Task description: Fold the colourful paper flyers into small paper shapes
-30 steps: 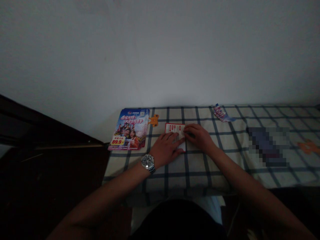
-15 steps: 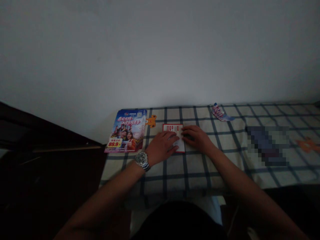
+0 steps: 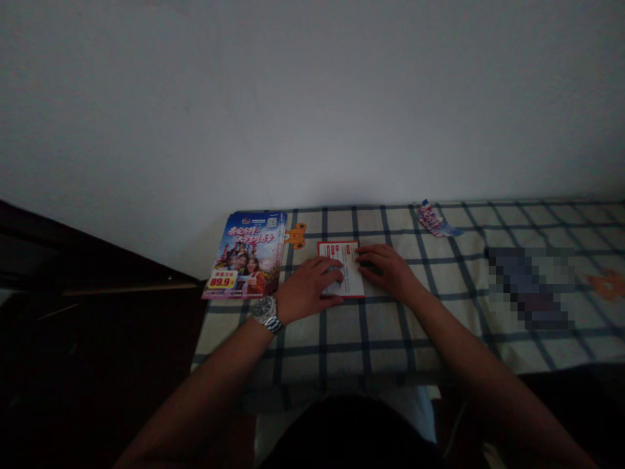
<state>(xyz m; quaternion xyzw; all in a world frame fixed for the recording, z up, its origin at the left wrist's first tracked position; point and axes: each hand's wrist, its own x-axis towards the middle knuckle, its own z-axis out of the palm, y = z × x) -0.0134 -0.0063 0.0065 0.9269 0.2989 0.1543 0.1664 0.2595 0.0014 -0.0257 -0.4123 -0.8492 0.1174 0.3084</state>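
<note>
- Soft checked cloth (image 3: 390, 339), cream with dark blue-grey lines and slightly rumpled, covers the tabletop, which meets a smooth, matte pale wall (image 3: 312, 104).
- My landmark is the flyer stack (image 3: 247, 257): thin printed rectangles with slightly uneven edges, the top one blue and pink, with "89.9" on a yellow label.
- An orange bear figure (image 3: 297, 236) lies flat on the cloth just right of the flyer stack; a ragged blue-and-pink paper scrap (image 3: 432, 221) lies well to its right, near the wall, and farther right still is a dark oblong thing (image 3: 527, 286), pixelated beyond naming.
- A metal-link wristwatch (image 3: 266, 312) circles my left wrist, near the flyer stack's lower right corner.
- Half a second ago my left grip (image 3: 305, 286) covered more of the leaflet (image 3: 352, 280); it has drawn back toward the flyer stack, baring more white paper.
- My left grip is loosely spread, fingertips resting on the leaflet, clasping nothing.
- My right grip (image 3: 385, 270) is half curled, fingertips at the leaflet's right edge; I cannot tell whether they pinch it.
- The leaflet lies flat on the cloth, right of the flyer stack and apart from it: a small white rectangle, red-edged, with red labels along its top and fine print I cannot read.
</note>
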